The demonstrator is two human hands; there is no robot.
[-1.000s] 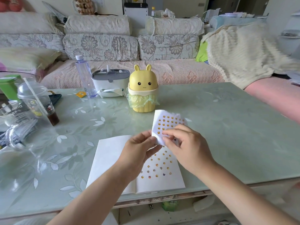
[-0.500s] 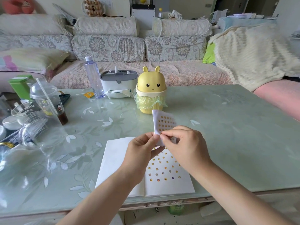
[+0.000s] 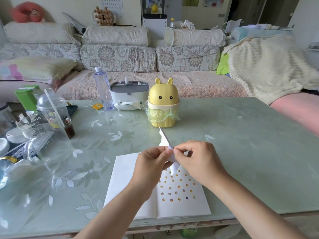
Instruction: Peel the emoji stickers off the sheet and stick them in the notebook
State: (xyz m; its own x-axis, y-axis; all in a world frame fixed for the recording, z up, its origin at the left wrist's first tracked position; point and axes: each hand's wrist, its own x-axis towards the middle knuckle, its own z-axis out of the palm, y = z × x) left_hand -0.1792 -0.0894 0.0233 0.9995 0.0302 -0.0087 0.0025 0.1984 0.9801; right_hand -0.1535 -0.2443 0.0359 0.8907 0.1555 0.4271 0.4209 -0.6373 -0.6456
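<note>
- The sticker sheet is now turning edge-on to the camera. Half a second ago its printed face was showing; now only white paper is visible, bent, with one corner pointing up and away from the notebook.
- The left hand is pinching the sheet between thumb and curled fingers, just above the notebook's far edge.
- The right hand is meeting it from the other side, with thumb and forefinger closing on the same part of the sheet. Whether a sticker is caught between them is too small to tell.
- The sheet is hanging in the air over the notebook, its lower tip dangling above the right page without clearly touching it.
- The notebook is lying open and flat at the near edge of the tabletop, and rows of small emoji stickers are sitting on its right page.
- Beyond the notebook, a yellow bunny bin is standing upright.
- Further beyond and to the left of the notebook, a tissue box and a water bottle are standing side by side.
</note>
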